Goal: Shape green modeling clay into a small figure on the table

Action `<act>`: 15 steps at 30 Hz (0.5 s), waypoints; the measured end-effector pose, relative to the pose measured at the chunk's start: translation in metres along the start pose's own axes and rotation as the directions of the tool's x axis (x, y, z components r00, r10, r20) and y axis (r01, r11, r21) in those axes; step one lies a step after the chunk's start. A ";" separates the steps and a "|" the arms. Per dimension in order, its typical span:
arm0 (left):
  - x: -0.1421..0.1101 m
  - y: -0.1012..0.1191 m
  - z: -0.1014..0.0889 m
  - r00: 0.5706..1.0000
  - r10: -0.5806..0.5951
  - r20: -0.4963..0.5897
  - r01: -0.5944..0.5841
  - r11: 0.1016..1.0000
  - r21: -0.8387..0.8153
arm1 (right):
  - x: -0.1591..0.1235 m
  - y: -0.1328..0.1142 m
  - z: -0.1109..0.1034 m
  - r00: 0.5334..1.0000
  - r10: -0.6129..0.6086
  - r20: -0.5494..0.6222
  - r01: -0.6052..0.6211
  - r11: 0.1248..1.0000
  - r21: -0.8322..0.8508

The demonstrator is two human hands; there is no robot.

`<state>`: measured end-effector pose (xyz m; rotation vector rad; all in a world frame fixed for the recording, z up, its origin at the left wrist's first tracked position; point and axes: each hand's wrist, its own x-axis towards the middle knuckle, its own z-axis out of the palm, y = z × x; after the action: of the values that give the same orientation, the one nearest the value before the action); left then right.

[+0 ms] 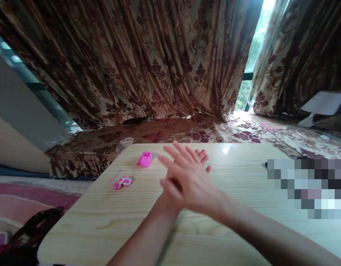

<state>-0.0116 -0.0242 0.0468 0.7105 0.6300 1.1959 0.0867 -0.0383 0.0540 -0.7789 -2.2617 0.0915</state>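
Above the middle of the table, my right hand lies across my left hand, palm towards palm. The right fingers are stretched out and spread, pointing away to the left. Of the left hand, fingertips show beyond the right hand, held out, and the wrist shows below; its palm is covered. Whether anything lies between the palms is hidden. To the left of both hands, apart from them, sits a bright pink lump, soft-looking like modelling clay. Nearer me is a small pink-and-white spotted piece, rounded in several lobes.
The pale wooden table has rounded corners. Beside the spotted piece lies a thin translucent strip. A clear container stands by the far left corner. Patterned curtains hang behind; a white lamp stands far right. A blurred-out patch covers the right side.
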 end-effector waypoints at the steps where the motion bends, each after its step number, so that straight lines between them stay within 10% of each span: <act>1: -0.003 0.000 -0.001 1.000 -0.009 0.016 0.008 0.999 0.054 | 0.002 0.006 0.000 0.995 0.088 -0.053 -0.089 0.996 -0.014; 9: 0.003 -0.004 -0.004 0.994 0.062 0.091 -0.028 0.942 -0.334 | -0.003 -0.017 0.006 0.997 -0.062 0.043 0.059 0.996 0.067; 15: -0.024 -0.017 -0.009 0.991 -0.079 0.110 0.104 0.963 -0.250 | 0.011 0.045 -0.002 0.989 0.145 -0.033 -0.144 0.989 0.042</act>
<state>-0.0144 -0.0495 0.0294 0.5140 0.4116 1.1240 0.1047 0.0035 0.0493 -0.9158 -2.1611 0.1884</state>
